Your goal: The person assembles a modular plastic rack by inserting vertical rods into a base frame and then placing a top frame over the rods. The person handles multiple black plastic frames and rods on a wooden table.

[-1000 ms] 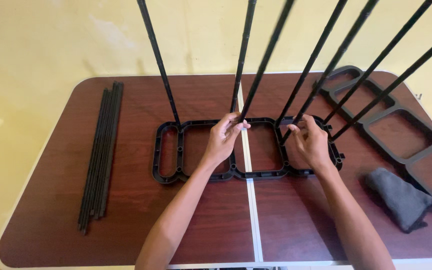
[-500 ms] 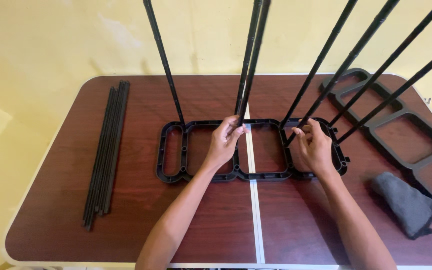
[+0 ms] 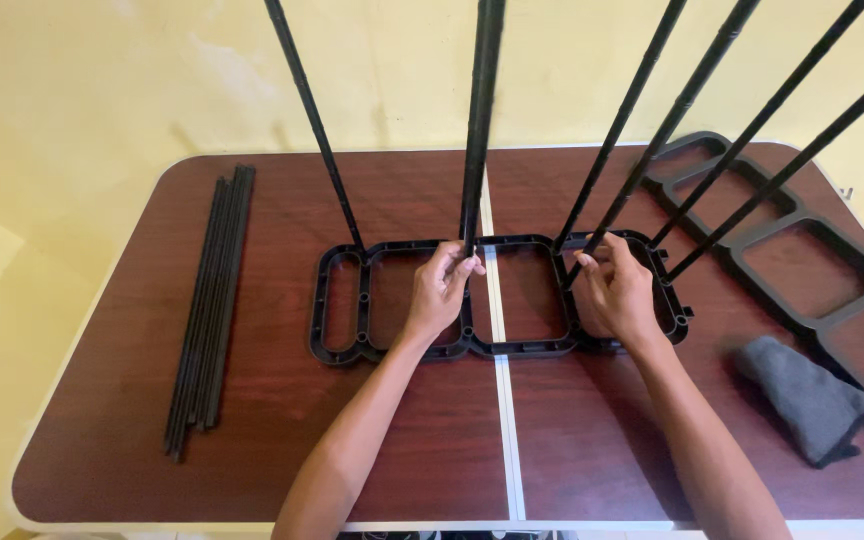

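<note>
A black plastic frame (image 3: pixel 342 300) with several openings lies flat in the middle of the table. Several thin black rods stand upright in it. My left hand (image 3: pixel 440 290) grips the base of the centre rod (image 3: pixel 479 130) where it meets the frame. My right hand (image 3: pixel 617 290) pinches the foot of a slanting rod (image 3: pixel 624 110) at the frame's right part. Another upright rod (image 3: pixel 314 120) rises from the frame's left part, untouched.
A bundle of loose black rods (image 3: pixel 210 300) lies along the table's left side. A second black frame (image 3: pixel 802 250) rests at the right, with a grey cloth (image 3: pixel 807 395) in front of it. The brown table (image 3: pixel 252 470) has a white seam down its middle.
The view has shifted slightly, so the centre rods now line up. Both hands stay at the rod bases on the frame, with only small finger movements.
</note>
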